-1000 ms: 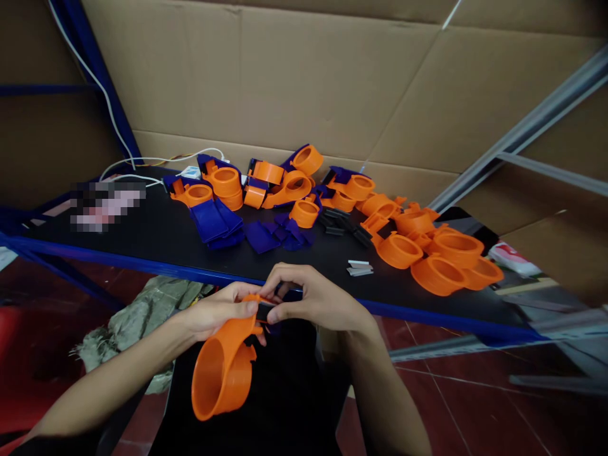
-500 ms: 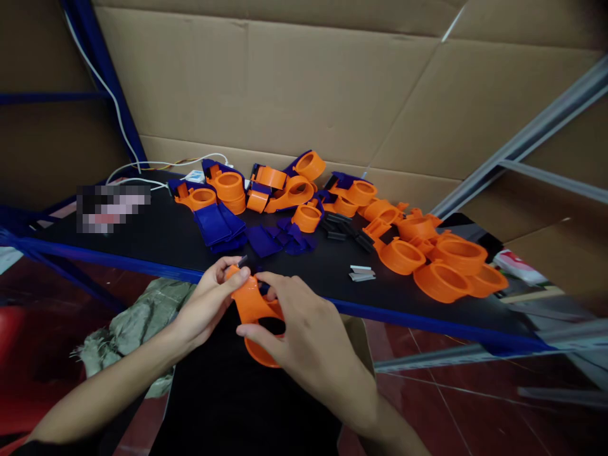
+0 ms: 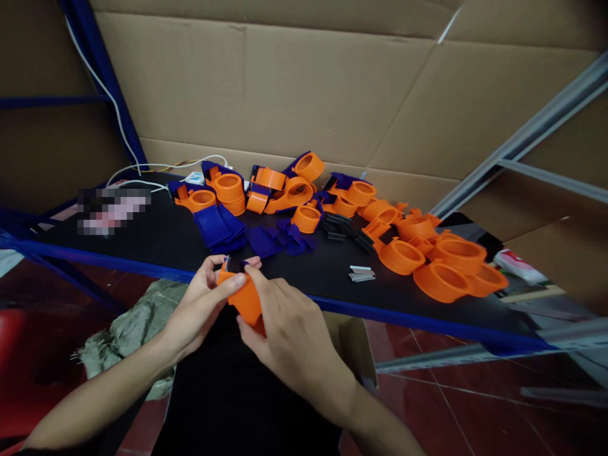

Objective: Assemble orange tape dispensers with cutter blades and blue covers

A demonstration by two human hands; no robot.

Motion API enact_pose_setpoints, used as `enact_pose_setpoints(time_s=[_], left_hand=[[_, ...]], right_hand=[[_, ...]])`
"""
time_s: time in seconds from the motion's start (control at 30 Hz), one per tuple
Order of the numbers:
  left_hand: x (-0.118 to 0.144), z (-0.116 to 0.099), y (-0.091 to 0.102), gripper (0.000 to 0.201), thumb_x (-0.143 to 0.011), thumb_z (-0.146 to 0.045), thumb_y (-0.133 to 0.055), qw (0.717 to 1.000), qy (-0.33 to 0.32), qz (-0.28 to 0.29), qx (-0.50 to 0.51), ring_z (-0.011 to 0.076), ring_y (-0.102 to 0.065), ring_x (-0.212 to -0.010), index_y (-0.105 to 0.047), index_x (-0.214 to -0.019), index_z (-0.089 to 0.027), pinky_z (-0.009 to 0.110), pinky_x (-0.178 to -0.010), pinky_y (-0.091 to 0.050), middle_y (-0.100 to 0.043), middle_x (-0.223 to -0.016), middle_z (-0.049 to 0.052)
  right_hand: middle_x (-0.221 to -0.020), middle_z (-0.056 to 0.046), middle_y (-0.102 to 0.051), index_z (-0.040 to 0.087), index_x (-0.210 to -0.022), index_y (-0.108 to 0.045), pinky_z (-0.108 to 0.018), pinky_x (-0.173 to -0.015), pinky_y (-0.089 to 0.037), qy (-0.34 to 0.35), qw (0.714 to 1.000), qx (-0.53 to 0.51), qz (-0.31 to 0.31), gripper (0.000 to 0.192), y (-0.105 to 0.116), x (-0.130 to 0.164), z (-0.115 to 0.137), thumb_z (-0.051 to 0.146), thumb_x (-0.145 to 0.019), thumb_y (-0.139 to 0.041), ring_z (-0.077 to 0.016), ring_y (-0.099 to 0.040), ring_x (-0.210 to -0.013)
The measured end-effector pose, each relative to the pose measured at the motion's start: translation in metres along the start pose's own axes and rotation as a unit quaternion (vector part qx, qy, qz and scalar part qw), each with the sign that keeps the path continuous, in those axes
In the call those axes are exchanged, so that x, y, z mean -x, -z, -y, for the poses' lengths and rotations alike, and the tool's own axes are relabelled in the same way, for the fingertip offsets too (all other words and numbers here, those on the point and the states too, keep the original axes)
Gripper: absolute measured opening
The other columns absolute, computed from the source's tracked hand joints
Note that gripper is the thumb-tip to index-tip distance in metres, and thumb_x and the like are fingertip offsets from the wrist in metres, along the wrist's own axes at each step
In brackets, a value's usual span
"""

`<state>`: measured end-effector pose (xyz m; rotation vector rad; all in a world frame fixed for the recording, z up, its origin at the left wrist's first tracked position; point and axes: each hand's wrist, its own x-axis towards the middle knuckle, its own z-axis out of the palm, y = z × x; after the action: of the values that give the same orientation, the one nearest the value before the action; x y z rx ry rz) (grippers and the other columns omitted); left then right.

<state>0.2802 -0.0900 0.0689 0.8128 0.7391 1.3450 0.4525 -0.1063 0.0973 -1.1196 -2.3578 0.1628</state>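
Both my hands hold an orange plastic tape dispenser body point(image 3: 246, 300) in front of the shelf's near edge. My left hand point(image 3: 202, 303) grips its upper left end, thumb on the flat orange face. A small dark strip point(image 3: 227, 261) stands up at that end by the left fingertips. My right hand point(image 3: 294, 329) is wrapped round the other side and hides most of the ring. A bit of dark blue shows by the right fingertips; I cannot tell what it is. Beyond the hands lie flat blue plastic pieces point(image 3: 219, 227) and smaller blue parts point(image 3: 294, 239).
Orange dispensers with blue parts point(image 3: 228, 185) stand at the back of the black shelf point(image 3: 156, 234). Plain orange bodies point(image 3: 444, 280) are heaped at right. Black clips point(image 3: 336, 226) and thin metal strips point(image 3: 361, 274) lie between. White cables point(image 3: 116, 104) run at left.
The dispenser body has turned in my hands, so its ring opening no longer shows and a flat face does. Both hands have shifted slightly left. The parts on the shelf stay put.
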Motion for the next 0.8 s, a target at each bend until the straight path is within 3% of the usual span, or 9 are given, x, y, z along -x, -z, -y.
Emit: enact_pose_setpoints(time_s=[0.07, 0.13, 0.27, 0.33, 0.37, 0.43, 0.57, 0.67, 0.8], left_hand=[[-0.002, -0.003, 0.004, 0.04, -0.082, -0.035, -0.076, 0.999, -0.008, 0.047, 0.023, 0.0274, -0.065, -0.115, -0.059, -0.114, -0.019, 0.039, -0.099, -0.049, -0.07, -0.122, 0.012], [-0.007, -0.004, 0.007, 0.041, -0.087, -0.045, -0.068, 0.995, -0.016, 0.085, 0.059, 0.031, -0.062, -0.12, -0.063, -0.115, -0.016, 0.042, -0.102, -0.048, -0.068, -0.127, 0.015], [-0.012, 0.003, 0.013, 0.057, -0.084, -0.06, -0.064, 0.984, -0.003, 0.154, 0.09, 0.0373, -0.047, -0.137, -0.067, -0.12, -0.016, 0.048, -0.111, -0.04, -0.058, -0.142, 0.017], [-0.012, 0.009, 0.016, 0.076, -0.072, -0.069, -0.07, 0.977, 0.007, 0.198, 0.078, 0.0401, -0.038, -0.142, -0.064, -0.128, -0.017, 0.05, -0.112, -0.037, -0.054, -0.146, 0.018], [-0.011, 0.011, 0.017, 0.083, -0.067, -0.071, -0.073, 0.977, 0.005, 0.204, 0.07, 0.0412, -0.037, -0.143, -0.063, -0.13, -0.017, 0.051, -0.112, -0.037, -0.055, -0.145, 0.019], [-0.009, 0.015, 0.018, 0.083, -0.065, -0.068, -0.077, 0.983, -0.022, 0.171, 0.066, 0.0418, -0.042, -0.14, -0.063, -0.129, -0.017, 0.052, -0.111, -0.039, -0.062, -0.137, 0.019], [-0.012, 0.015, 0.017, 0.063, -0.079, -0.064, -0.066, 0.991, -0.061, 0.055, 0.108, 0.0377, -0.064, -0.119, -0.067, -0.123, -0.018, 0.051, -0.105, -0.046, -0.073, -0.121, 0.014], [-0.017, 0.015, 0.016, 0.058, -0.085, -0.061, -0.059, 0.992, -0.01, 0.045, 0.121, 0.0353, -0.071, -0.105, -0.066, -0.122, -0.017, 0.05, -0.096, -0.053, -0.074, -0.118, 0.014], [-0.018, 0.022, 0.014, 0.053, -0.084, -0.051, -0.065, 0.993, -0.009, 0.059, 0.098, 0.0376, -0.07, -0.107, -0.066, -0.122, -0.014, 0.051, -0.092, -0.054, -0.075, -0.114, 0.017]], right_hand=[[-0.126, -0.014, -0.063, 0.017, -0.147, -0.037, -0.043, -0.094, -0.052, -0.013, 0.994, -0.109, -0.023, 0.065, 0.004, -0.004, -0.008, 0.025, -0.087, -0.064, -0.0276, -0.063, -0.106], [-0.124, -0.01, -0.065, 0.021, -0.145, -0.039, -0.037, -0.093, -0.053, -0.019, 0.962, -0.271, -0.006, 0.061, 0.009, -0.009, -0.018, 0.027, -0.089, -0.064, -0.023, -0.065, -0.104], [-0.102, -0.008, -0.07, 0.018, -0.133, -0.05, -0.036, -0.09, -0.053, -0.009, 0.825, -0.554, 0.115, 0.046, 0.01, -0.019, -0.033, 0.042, -0.095, -0.056, -0.0203, -0.068, -0.095], [-0.097, -0.007, -0.07, 0.016, -0.121, -0.059, -0.037, -0.092, -0.052, -0.005, 0.8, -0.579, 0.157, 0.04, 0.006, -0.022, -0.036, 0.047, -0.098, -0.049, -0.0205, -0.067, -0.095], [-0.095, -0.006, -0.07, 0.016, -0.114, -0.063, -0.036, -0.092, -0.051, -0.003, 0.813, -0.558, 0.168, 0.038, 0.005, -0.023, -0.038, 0.047, -0.1, -0.045, -0.02, -0.067, -0.095], [-0.091, -0.004, -0.069, 0.017, -0.098, -0.068, -0.032, -0.088, -0.05, 0.01, 0.869, -0.47, 0.153, 0.04, 0.003, -0.024, -0.041, 0.044, -0.103, -0.039, -0.0182, -0.065, -0.091], [-0.092, -0.006, -0.07, 0.018, -0.092, -0.07, -0.032, -0.083, -0.047, 0.007, 0.972, -0.23, -0.05, 0.039, -0.001, -0.024, -0.054, 0.035, -0.105, -0.037, -0.0182, -0.062, -0.086], [-0.109, -0.009, -0.071, 0.018, -0.113, -0.068, -0.037, -0.089, -0.045, 0.006, 0.992, -0.039, -0.117, 0.027, -0.011, -0.029, -0.066, 0.027, -0.101, -0.046, -0.0236, -0.058, -0.103], [-0.121, -0.012, -0.068, 0.015, -0.129, -0.062, -0.041, -0.087, -0.043, 0.027, 0.994, 0.096, -0.032, 0.035, -0.034, -0.039, -0.079, 0.013, -0.096, -0.049, -0.0271, -0.054, -0.107]])
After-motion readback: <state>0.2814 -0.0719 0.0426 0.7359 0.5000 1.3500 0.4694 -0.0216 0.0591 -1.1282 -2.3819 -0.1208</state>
